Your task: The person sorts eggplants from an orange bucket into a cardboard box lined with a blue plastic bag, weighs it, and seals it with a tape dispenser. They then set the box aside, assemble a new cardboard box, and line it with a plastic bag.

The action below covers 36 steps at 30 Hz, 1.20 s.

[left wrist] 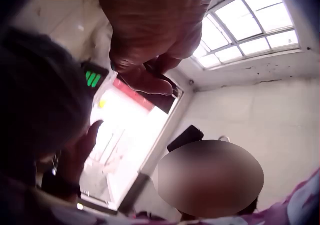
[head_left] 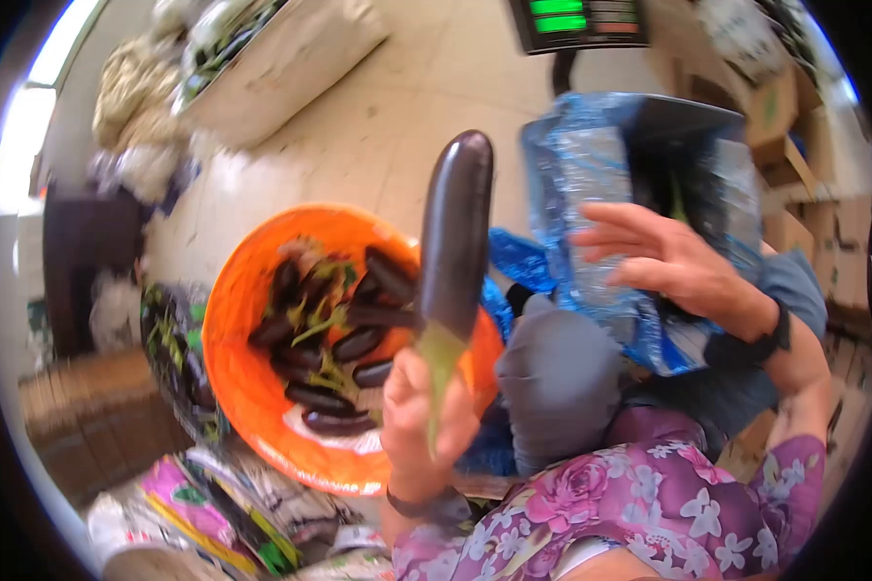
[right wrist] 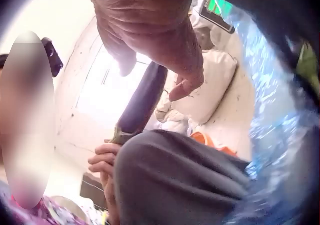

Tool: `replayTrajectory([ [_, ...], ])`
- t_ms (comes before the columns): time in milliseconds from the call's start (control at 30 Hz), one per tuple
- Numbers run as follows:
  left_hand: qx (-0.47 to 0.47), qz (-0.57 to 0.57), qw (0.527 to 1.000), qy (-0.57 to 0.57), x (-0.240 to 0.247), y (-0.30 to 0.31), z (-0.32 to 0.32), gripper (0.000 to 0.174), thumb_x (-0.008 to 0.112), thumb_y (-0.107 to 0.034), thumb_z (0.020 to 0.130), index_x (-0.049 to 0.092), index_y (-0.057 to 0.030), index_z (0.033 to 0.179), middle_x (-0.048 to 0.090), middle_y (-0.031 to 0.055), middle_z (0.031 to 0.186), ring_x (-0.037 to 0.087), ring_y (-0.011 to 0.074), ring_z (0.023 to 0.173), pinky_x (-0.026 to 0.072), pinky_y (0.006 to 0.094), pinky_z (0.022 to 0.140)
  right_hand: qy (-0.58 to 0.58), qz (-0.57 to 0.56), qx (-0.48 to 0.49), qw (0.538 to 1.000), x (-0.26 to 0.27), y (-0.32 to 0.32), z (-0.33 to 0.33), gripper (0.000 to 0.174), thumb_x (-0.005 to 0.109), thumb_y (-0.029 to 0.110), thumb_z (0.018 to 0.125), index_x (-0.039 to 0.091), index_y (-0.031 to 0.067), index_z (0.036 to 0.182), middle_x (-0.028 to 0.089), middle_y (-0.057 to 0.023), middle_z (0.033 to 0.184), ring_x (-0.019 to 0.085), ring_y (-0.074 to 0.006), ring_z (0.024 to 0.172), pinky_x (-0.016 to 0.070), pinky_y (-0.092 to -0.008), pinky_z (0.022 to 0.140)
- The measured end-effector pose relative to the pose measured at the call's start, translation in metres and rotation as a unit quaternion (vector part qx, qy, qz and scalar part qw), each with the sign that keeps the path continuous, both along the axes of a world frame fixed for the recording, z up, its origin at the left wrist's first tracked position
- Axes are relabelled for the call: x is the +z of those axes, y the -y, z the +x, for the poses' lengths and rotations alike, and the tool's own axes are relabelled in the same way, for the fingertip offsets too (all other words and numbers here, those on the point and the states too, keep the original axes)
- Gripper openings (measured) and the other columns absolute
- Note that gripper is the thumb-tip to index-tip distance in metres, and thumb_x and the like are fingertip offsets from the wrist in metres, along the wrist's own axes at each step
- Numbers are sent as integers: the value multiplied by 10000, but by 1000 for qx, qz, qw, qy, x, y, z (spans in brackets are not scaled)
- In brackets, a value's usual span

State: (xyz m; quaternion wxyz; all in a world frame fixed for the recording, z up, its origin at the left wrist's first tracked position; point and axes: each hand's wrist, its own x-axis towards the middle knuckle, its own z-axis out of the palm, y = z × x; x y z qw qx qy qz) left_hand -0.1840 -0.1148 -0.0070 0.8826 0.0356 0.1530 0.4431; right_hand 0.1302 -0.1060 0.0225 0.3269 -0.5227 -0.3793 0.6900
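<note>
A long dark purple eggplant [head_left: 456, 223] stands nearly upright in the head view, its green cap and stem toward the person. My left hand [head_left: 424, 412] grips it at that stem end, beside the rim of an orange basket [head_left: 231, 382]. Several more eggplants [head_left: 331, 399] lie in the basket, some with green stems showing. Over a crate lined with blue plastic [head_left: 579, 169], my right hand [head_left: 673, 259] has its fingers spread and holds nothing. In the right wrist view the held eggplant [right wrist: 144, 101] shows beyond the right hand's fingers [right wrist: 186, 87].
A scale display [head_left: 581, 21] with green digits stands past the crate. Left of the basket is a dark bag of produce [head_left: 179, 363]; a large pale sack [head_left: 291, 73] lies farther back. Cardboard boxes [head_left: 794, 126] line the right side. The person's knee [head_left: 562, 378] sits between basket and crate.
</note>
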Motion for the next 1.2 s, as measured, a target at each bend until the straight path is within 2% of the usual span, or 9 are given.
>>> replayTrajectory([
  [133, -217, -27, 976, -10, 22, 9, 60, 298, 654, -207, 908, 386, -90, 966, 524, 162, 771, 517, 182, 456, 425, 282, 360, -263, 28, -94, 960, -20, -3, -9, 626, 616, 381, 938, 423, -19, 1380, 575, -171, 1287, 571, -244, 1180, 461, -395, 1000],
  [167, -232, 20, 973, 7, 11, 14, 72, 341, 608, -258, 943, 409, -56, 1132, 586, 222, 901, 611, 233, 577, 492, 296, 452, -321, -6, -105, 941, -15, -1, 0, 681, 624, 427, 924, 402, -16, 1391, 586, -193, 1260, 588, -282, 1163, 470, -420, 1003],
  [267, -310, 125, 938, -87, 24, 3, 75, 646, 524, -346, 986, 234, -20, 1463, 609, 265, 1150, 675, 271, 872, 544, 324, 667, -234, 29, -252, 939, -16, 11, 43, 611, 613, 445, 927, 475, -32, 1282, 648, -189, 1081, 673, -271, 958, 563, -393, 835],
  [367, -177, 248, 920, -246, 12, 7, 47, 520, 533, -348, 989, 396, 22, 1329, 628, 257, 928, 619, 233, 626, 518, 324, 561, -41, -14, -364, 930, -4, 32, 105, 513, 614, 460, 924, 551, 20, 1180, 633, -76, 844, 630, -98, 677, 537, -220, 571],
  [533, -18, 177, 923, -341, -11, -13, 32, 243, 514, -126, 993, 520, 10, 1195, 557, 89, 789, 494, 137, 599, 413, 245, 523, 205, -26, -335, 919, -47, 67, 131, 606, 683, 457, 868, 506, 20, 1249, 599, -45, 895, 557, -70, 643, 471, -203, 533],
  [667, -35, 130, 920, -369, -40, -23, 35, 213, 503, -102, 998, 543, -3, 1182, 604, 74, 836, 562, 138, 682, 467, 250, 598, 293, -100, -221, 925, -88, 57, 135, 740, 639, 496, 882, 427, -9, 1380, 586, -151, 1170, 561, -201, 1039, 461, -306, 897],
  [767, -42, 97, 913, -394, -63, -27, 26, 214, 526, -104, 990, 549, -10, 1181, 607, 63, 849, 561, 128, 694, 466, 242, 629, 387, -119, -197, 893, -104, 35, 142, 800, 645, 499, 870, 385, -43, 1398, 559, -245, 1253, 550, -303, 1160, 427, -362, 986],
  [1000, -46, 27, 924, -379, -104, -20, 21, 219, 557, -104, 974, 562, -21, 1176, 601, 53, 851, 546, 109, 705, 462, 230, 641, 541, 18, -246, 804, -185, 26, 113, 863, 578, 502, 890, 247, -65, 1450, 433, -346, 1329, 441, -523, 1212, 380, -526, 1031],
  [1200, -30, 4, 927, -373, -108, -19, 26, 255, 572, -73, 946, 537, 5, 1186, 585, 67, 864, 565, 122, 718, 494, 221, 660, 630, 9, -226, 743, -192, 23, 103, 806, 576, 431, 900, 237, -27, 1470, 430, -287, 1316, 471, -480, 1144, 375, -602, 974],
])
